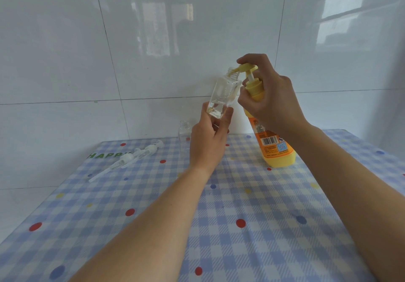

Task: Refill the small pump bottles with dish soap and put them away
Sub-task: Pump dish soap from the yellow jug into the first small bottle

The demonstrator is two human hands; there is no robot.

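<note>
Glossy white tiles behind, blue-checked cloth with coloured dots across the bottom half of the head view.

Dead centre, your left hand pinches the small bottle by its base, thumb on one side and fingers on the other. It's up off the table and tipped so the open neck meets the yellow spout. Your right hand is wrapped round the neck of the soap bottle, forefinger over the pump head. That bottle's base sits on the cloth, right of centre.

Handling-wise, I'd guess the small bottle is stiff clear plastic, very light and easy to knock. It'll get slick the moment soap dribbles down the outside. A grip on the flat sides, low down like you've got now, looks right, with the neck kept snug under the spout. The soap bottle looks heavier and a bit squishy, so steadying it at the neck makes sense. Can't tell how much has gone in so far.

A spare bottle stands uncapped just behind your left hand. Two white pumps lie on the cloth at middle left.
</note>
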